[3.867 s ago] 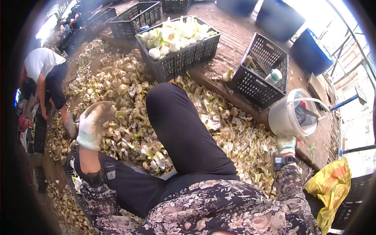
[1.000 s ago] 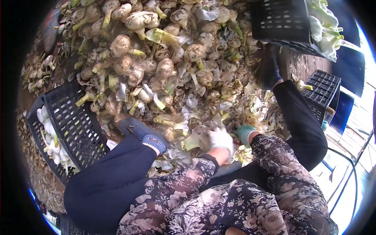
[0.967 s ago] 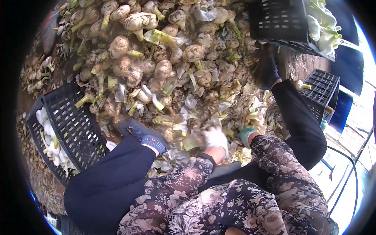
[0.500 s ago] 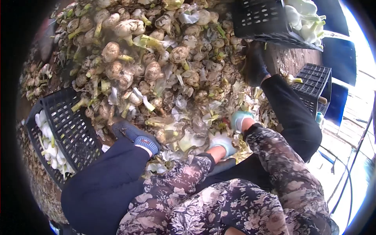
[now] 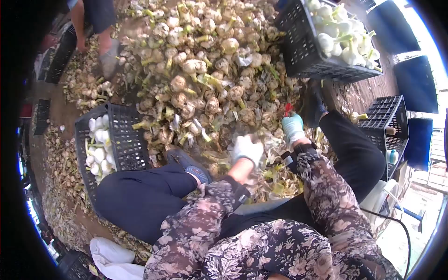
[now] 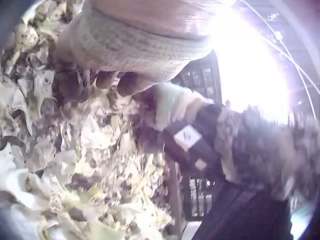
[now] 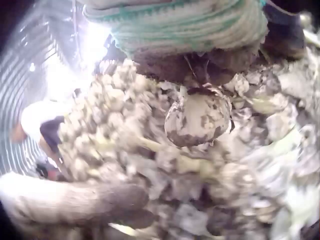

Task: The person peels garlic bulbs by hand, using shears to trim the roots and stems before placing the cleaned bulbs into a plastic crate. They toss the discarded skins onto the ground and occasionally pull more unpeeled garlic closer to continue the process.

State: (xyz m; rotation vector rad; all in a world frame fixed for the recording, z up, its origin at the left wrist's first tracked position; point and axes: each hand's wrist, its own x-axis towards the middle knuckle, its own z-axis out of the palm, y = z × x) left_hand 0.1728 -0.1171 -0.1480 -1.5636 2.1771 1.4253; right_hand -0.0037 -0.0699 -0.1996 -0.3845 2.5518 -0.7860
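My left hand (image 5: 247,149), in a pale glove, is over husks and scraps between my legs. Its fingers hang loosely bent in the left wrist view, nothing visible in them. Ahead and to the right, my gloved right hand (image 5: 293,128) grips a small red object (image 5: 288,109), mostly hidden by the fingers. A soil-marked garlic bulb (image 7: 197,117) shows right under the right hand's fingers (image 7: 220,65) in the right wrist view; whether they hold it is unclear. Dirty bulbs with cut stems (image 5: 193,66) are heaped ahead.
Black crates of clean white bulbs stand at left (image 5: 128,140) and upper right (image 5: 303,51). Another black crate (image 5: 385,112) and a white bucket (image 5: 375,193) are at right. A person's legs (image 5: 100,18) show at upper left; a white sack (image 5: 109,256) lies lower left.
The head view has shifted, showing more of the heap and the other person's legs. Both hands have moved forward, and the red object shows more clearly beyond the right hand.
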